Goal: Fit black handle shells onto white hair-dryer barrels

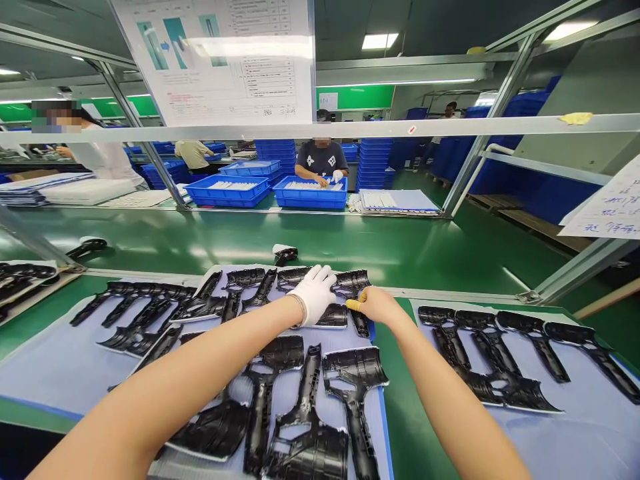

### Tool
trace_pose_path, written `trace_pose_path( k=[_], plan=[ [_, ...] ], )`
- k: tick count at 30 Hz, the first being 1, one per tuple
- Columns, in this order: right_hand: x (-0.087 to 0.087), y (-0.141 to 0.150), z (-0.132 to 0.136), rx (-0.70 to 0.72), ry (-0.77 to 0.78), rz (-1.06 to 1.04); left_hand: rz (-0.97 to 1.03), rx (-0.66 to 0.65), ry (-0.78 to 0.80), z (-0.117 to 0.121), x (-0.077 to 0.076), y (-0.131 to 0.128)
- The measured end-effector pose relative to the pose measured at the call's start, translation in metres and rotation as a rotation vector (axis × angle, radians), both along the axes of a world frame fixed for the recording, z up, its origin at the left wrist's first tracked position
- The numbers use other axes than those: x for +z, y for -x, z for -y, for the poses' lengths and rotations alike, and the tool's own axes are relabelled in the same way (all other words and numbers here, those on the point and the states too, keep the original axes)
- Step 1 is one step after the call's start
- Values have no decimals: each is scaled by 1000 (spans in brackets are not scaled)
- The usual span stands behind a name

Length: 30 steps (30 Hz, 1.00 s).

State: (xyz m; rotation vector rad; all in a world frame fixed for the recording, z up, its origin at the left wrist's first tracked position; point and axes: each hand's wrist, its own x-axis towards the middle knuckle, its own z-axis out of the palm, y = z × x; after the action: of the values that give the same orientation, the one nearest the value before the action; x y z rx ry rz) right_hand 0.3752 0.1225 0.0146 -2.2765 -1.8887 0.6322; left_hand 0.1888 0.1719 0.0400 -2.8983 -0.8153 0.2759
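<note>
Green bench [400, 247], black plastic parts [353, 393] on blue sheets [55, 373]; gloved left hand [314, 295] spread wide, right hand [377, 305] narrow at one, grip unclear.

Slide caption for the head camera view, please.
Gloved left hand and finger-cotted right hand on black moulded plastic parts atop a blue sheet.

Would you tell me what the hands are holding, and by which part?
The gloved left hand and right hand both touch the wide end of a black plastic molding, but whether either grips it cannot be told.
</note>
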Motion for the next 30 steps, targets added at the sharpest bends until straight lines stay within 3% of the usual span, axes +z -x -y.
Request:
trace_pose_path(
  k=[3, 6, 9, 11, 13, 14, 16, 18, 21, 24, 27, 30],
  plan=[
    [2, -2, -1, 20, 64, -16, 82, 15, -8, 10, 13, -5],
    [4, 3, 2, 3, 81, -18, 243, 54, 13, 24, 35, 5],
    [6, 12, 3, -60, 67, -24, 445, 215, 68, 33, 55, 38],
    [7, 13, 1, -97, 63, -78, 582, 354, 147, 35, 60, 69],
    [10, 7, -1, -117, 61, -186, 685, 433, 304, 38, 58, 101],
    [12, 2, 0, -122, 58, -258, 777, 486, 490, 41, 55, 116],
    [16, -8, 4, -125, 42, -423, 1027, 623, 1064, 54, 47, 141],
    [23, -16, 16, -116, 4, -596, 1182, 689, 1445, 76, 38, 158],
    [33, -16, 44, -96, -115, -819, 1256, 656, 1572, 115, 28, 167],
    [37, -3, 82, -107, -196, -965, 1351, 635, 1642, 150, 19, 159],
    [28, 17, 120, -181, -149, -1055, 1622, 662, 1811, 171, 11, 146],
    [8, 35, 149, -325, -184, -1170, 1780, 673, 1909, 181, 4, 132]
  ],
)
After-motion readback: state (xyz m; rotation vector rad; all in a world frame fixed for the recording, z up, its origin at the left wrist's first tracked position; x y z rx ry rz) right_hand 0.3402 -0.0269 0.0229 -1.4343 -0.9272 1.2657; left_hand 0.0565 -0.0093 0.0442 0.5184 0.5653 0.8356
